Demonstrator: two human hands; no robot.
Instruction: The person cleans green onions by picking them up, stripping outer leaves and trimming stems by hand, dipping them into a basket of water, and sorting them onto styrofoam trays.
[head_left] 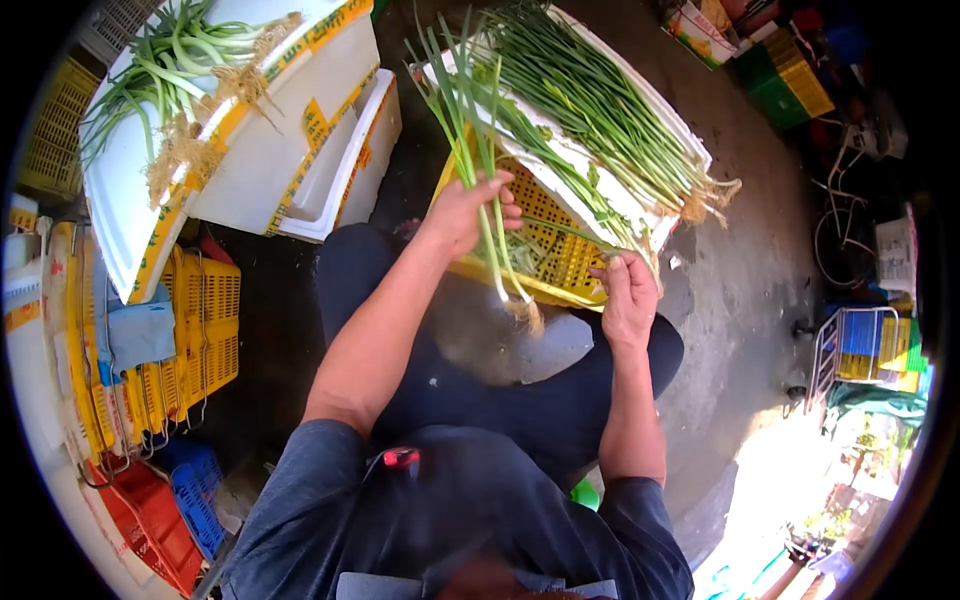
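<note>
My left hand is closed around a few spring onions, their green tops pointing away from me and their rooty white ends hanging over the near side of a yellow crate. To its right, my right hand has thumb and fingers pinched together by the crate's near right corner, at the end of a thin green leaf stretching toward the left hand. Beyond the hands, a large pile of spring onions lies on a white foam board over the crate. Loose green scraps show inside the crate.
More rooted spring onions lie on a white foam box with yellow tape at the upper left. Yellow crates and a red crate stand at left. A wire trolley is at right on the wet floor.
</note>
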